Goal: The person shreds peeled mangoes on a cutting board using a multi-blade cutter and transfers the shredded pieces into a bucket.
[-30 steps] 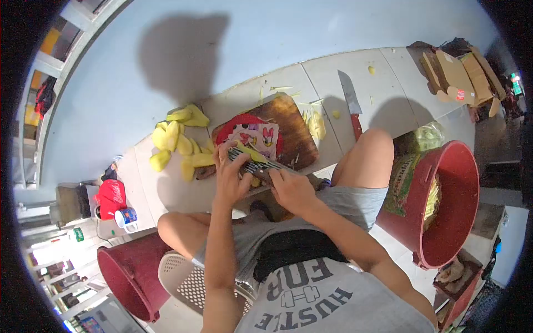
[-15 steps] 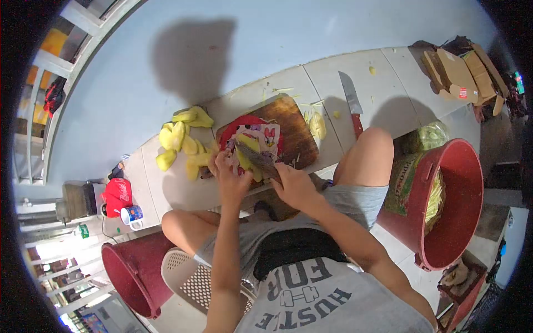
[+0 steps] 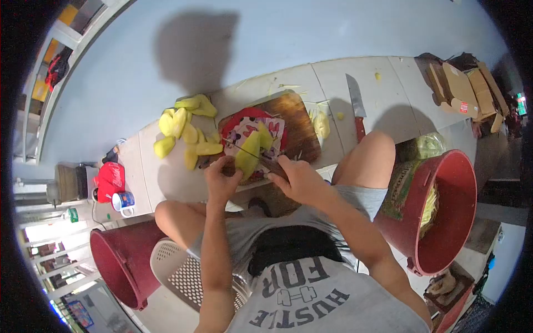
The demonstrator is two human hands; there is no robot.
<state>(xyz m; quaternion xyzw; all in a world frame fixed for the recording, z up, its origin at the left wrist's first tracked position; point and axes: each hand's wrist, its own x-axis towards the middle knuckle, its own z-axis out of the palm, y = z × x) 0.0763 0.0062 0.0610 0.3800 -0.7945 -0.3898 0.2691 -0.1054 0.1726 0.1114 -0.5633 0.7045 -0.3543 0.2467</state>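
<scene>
My right hand (image 3: 301,178) grips a knife (image 3: 269,165), its thin blade lying edge-on across a peeled yellow-green fruit piece (image 3: 247,157). The fingers of my left hand (image 3: 221,180) are curled against the lower left of that piece. Behind it, another pale slice (image 3: 265,135) rests on a red-edged, cartoon-printed cloth (image 3: 230,129). Beneath the cloth lies a brown wooden board (image 3: 302,130). A pile of peeled fruit pieces (image 3: 179,123) is left of the board.
A large knife with a red handle (image 3: 360,126) lies on the tiled ledge (image 3: 327,77). Red bucket (image 3: 452,247) at right holds pale shreds; another red bucket (image 3: 119,272) stands at left. A mug (image 3: 123,202) and cardboard boxes (image 3: 461,91) are at the sides.
The knife has turned from showing its broad blade to edge-on across the fruit. The fruit piece shows more fully, and my left hand has shifted slightly down and left.
</scene>
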